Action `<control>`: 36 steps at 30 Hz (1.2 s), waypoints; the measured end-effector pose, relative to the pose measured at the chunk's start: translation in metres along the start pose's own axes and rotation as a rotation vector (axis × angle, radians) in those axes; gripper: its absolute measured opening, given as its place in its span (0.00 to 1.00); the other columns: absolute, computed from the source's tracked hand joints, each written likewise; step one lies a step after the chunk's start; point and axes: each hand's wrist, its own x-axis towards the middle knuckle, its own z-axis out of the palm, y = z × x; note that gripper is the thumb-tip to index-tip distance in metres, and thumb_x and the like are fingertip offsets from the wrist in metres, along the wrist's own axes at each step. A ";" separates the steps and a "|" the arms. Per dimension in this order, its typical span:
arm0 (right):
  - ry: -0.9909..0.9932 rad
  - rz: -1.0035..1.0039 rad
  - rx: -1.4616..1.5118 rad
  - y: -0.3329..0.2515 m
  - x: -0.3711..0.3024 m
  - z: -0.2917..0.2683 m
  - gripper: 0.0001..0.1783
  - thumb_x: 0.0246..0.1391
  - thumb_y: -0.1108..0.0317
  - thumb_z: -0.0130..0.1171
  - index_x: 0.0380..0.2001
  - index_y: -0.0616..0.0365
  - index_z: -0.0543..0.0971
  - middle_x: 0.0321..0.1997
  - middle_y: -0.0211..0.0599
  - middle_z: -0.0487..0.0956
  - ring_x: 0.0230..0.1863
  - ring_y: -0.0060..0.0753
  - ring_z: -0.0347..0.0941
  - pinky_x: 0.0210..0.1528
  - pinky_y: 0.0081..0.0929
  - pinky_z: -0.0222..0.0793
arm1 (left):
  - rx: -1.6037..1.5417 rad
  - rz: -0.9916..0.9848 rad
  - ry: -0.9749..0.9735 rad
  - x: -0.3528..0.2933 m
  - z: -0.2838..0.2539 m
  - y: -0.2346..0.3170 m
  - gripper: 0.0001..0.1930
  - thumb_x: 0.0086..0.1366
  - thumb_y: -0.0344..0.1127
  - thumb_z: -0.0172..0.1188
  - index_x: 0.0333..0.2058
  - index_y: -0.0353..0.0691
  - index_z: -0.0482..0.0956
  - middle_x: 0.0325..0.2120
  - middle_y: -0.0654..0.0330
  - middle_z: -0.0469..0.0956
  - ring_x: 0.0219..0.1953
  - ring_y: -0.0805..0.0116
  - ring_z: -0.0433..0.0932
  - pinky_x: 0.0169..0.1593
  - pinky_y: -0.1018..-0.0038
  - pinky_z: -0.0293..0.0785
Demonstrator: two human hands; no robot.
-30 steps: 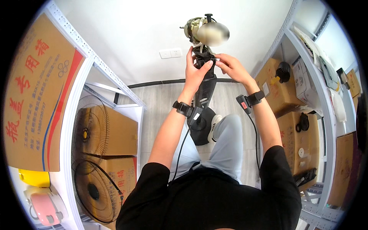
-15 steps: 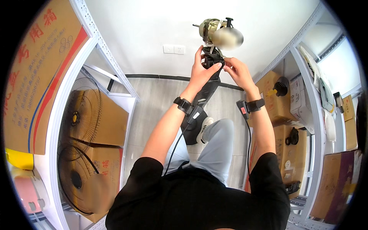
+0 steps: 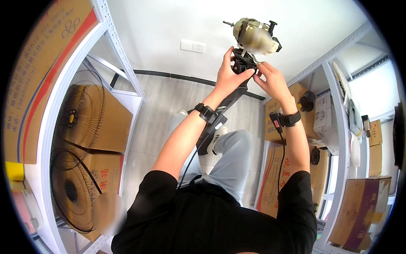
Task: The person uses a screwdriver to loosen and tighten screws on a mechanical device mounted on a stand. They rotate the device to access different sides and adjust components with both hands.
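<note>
A standing fan with its motor (image 3: 242,31) bare and its blades and guards off stands against the wall before me. Below the motor is its black ribbed housing (image 3: 244,63), on top of a black column (image 3: 231,99). My left hand (image 3: 230,78) grips this housing from the left, thumb across its near face and fingers on the far left side. At the housing's right edge, my right hand (image 3: 272,80) is closed, its thumb and fingertips pinched together close to the left thumb. Whatever small part lies between those fingertips is too small to name.
On the left shelf rack (image 3: 114,51) are cardboard boxes (image 3: 113,122) and wire fan guards (image 3: 80,114). The right rack (image 3: 334,97) holds more boxes (image 3: 357,211) and a dark round part (image 3: 306,101). A wall socket (image 3: 193,46) is left of the fan. Cables hang from both wrist straps.
My view has shifted, and the fan and both hands appear farther right. The motor looks turned and tilted a little. My hands keep their places on the housing.
</note>
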 end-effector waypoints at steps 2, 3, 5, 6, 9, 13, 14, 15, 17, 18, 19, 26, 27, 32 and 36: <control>-0.021 0.008 0.058 0.007 0.003 0.000 0.09 0.49 0.71 0.63 0.33 0.61 0.76 0.30 0.38 0.76 0.29 0.40 0.77 0.32 0.34 0.72 | 0.003 0.004 -0.006 0.000 -0.001 0.001 0.51 0.55 0.41 0.73 0.69 0.36 0.48 0.55 0.45 0.69 0.50 0.63 0.77 0.51 0.70 0.77; -0.048 0.015 0.100 0.012 0.004 -0.003 0.08 0.48 0.72 0.63 0.31 0.61 0.75 0.29 0.37 0.76 0.28 0.38 0.76 0.31 0.33 0.71 | 0.000 0.006 -0.012 0.000 0.000 0.003 0.52 0.53 0.42 0.74 0.69 0.36 0.49 0.55 0.44 0.69 0.50 0.62 0.77 0.50 0.69 0.77; -0.112 0.125 0.218 0.017 0.008 -0.006 0.08 0.46 0.72 0.63 0.25 0.62 0.74 0.22 0.36 0.74 0.24 0.32 0.73 0.27 0.28 0.67 | -0.019 -0.014 -0.034 -0.001 -0.001 0.006 0.53 0.52 0.43 0.75 0.69 0.36 0.49 0.55 0.44 0.68 0.50 0.61 0.77 0.50 0.69 0.77; -0.187 0.144 0.248 0.020 0.013 -0.012 0.08 0.45 0.72 0.63 0.24 0.63 0.74 0.21 0.36 0.74 0.24 0.31 0.73 0.26 0.27 0.67 | -0.027 -0.023 -0.046 -0.001 0.000 0.008 0.54 0.51 0.44 0.76 0.69 0.36 0.49 0.55 0.44 0.68 0.50 0.61 0.77 0.50 0.68 0.77; -0.330 0.170 0.302 0.026 0.026 -0.023 0.11 0.45 0.70 0.64 0.19 0.63 0.73 0.16 0.37 0.71 0.20 0.34 0.72 0.25 0.30 0.66 | -0.067 -0.057 -0.044 0.000 -0.003 0.010 0.55 0.49 0.45 0.77 0.68 0.35 0.50 0.56 0.44 0.67 0.50 0.60 0.76 0.51 0.67 0.77; -0.148 -0.204 -0.043 0.028 0.014 -0.017 0.08 0.46 0.69 0.66 0.25 0.59 0.76 0.18 0.39 0.71 0.20 0.43 0.70 0.23 0.37 0.66 | -0.094 -0.052 -0.004 0.001 -0.001 0.010 0.54 0.47 0.44 0.77 0.67 0.34 0.53 0.51 0.48 0.72 0.43 0.67 0.78 0.45 0.71 0.79; -0.020 -0.305 -0.089 0.031 0.008 -0.009 0.08 0.45 0.71 0.68 0.29 0.58 0.78 0.18 0.36 0.69 0.19 0.39 0.69 0.21 0.36 0.64 | -0.118 -0.028 0.000 0.000 0.000 0.008 0.54 0.46 0.43 0.77 0.67 0.34 0.54 0.50 0.50 0.72 0.41 0.68 0.79 0.44 0.73 0.79; 0.047 -0.343 -0.179 0.031 0.000 -0.005 0.09 0.44 0.73 0.68 0.30 0.57 0.78 0.17 0.34 0.67 0.18 0.37 0.68 0.21 0.35 0.63 | -0.139 -0.037 -0.011 -0.001 0.001 0.007 0.54 0.46 0.43 0.77 0.67 0.35 0.54 0.50 0.50 0.72 0.41 0.68 0.78 0.44 0.73 0.78; 0.195 -0.407 -0.344 0.036 -0.014 0.009 0.11 0.43 0.74 0.70 0.33 0.57 0.80 0.17 0.30 0.64 0.18 0.32 0.66 0.19 0.32 0.61 | -0.107 -0.105 -0.089 -0.001 -0.001 0.009 0.54 0.48 0.41 0.77 0.68 0.38 0.51 0.54 0.49 0.66 0.47 0.64 0.77 0.47 0.70 0.78; 0.274 -0.429 -0.420 0.035 -0.019 0.017 0.12 0.43 0.74 0.70 0.34 0.57 0.80 0.16 0.28 0.63 0.17 0.30 0.65 0.19 0.31 0.59 | -0.090 -0.114 -0.091 -0.002 -0.001 0.009 0.54 0.48 0.41 0.77 0.68 0.38 0.51 0.54 0.49 0.66 0.46 0.65 0.78 0.46 0.71 0.79; 0.299 -0.410 -0.414 0.036 -0.020 0.020 0.13 0.43 0.74 0.71 0.35 0.58 0.81 0.17 0.28 0.64 0.17 0.30 0.64 0.19 0.26 0.58 | -0.101 -0.117 -0.093 -0.001 -0.001 0.007 0.54 0.48 0.41 0.77 0.68 0.38 0.51 0.54 0.49 0.66 0.46 0.65 0.77 0.46 0.71 0.79; -0.231 0.532 1.142 0.043 -0.017 0.006 0.20 0.67 0.52 0.51 0.42 0.59 0.77 0.23 0.23 0.71 0.23 0.15 0.65 0.24 0.17 0.61 | -0.123 -0.054 0.015 -0.001 -0.002 0.005 0.53 0.49 0.42 0.76 0.68 0.37 0.50 0.52 0.50 0.69 0.42 0.68 0.77 0.45 0.72 0.77; -0.337 0.567 1.082 0.049 -0.015 0.009 0.27 0.70 0.43 0.40 0.41 0.58 0.74 0.24 0.23 0.71 0.24 0.16 0.65 0.25 0.13 0.60 | -0.115 -0.062 0.005 0.000 -0.002 0.007 0.53 0.49 0.44 0.76 0.68 0.37 0.51 0.52 0.50 0.69 0.44 0.67 0.77 0.46 0.72 0.77; -0.528 0.441 1.294 0.058 -0.013 0.027 0.23 0.70 0.46 0.42 0.35 0.55 0.72 0.23 0.22 0.69 0.24 0.14 0.63 0.24 0.14 0.57 | -0.093 -0.093 -0.064 -0.002 -0.003 0.010 0.53 0.50 0.44 0.76 0.68 0.40 0.50 0.54 0.49 0.66 0.47 0.63 0.76 0.49 0.68 0.76; -0.406 0.371 1.239 0.052 -0.013 0.035 0.13 0.69 0.57 0.50 0.35 0.55 0.71 0.24 0.22 0.67 0.25 0.15 0.63 0.26 0.17 0.59 | -0.083 -0.071 -0.047 -0.003 -0.004 0.007 0.53 0.50 0.42 0.76 0.69 0.42 0.50 0.55 0.49 0.65 0.49 0.61 0.75 0.51 0.66 0.75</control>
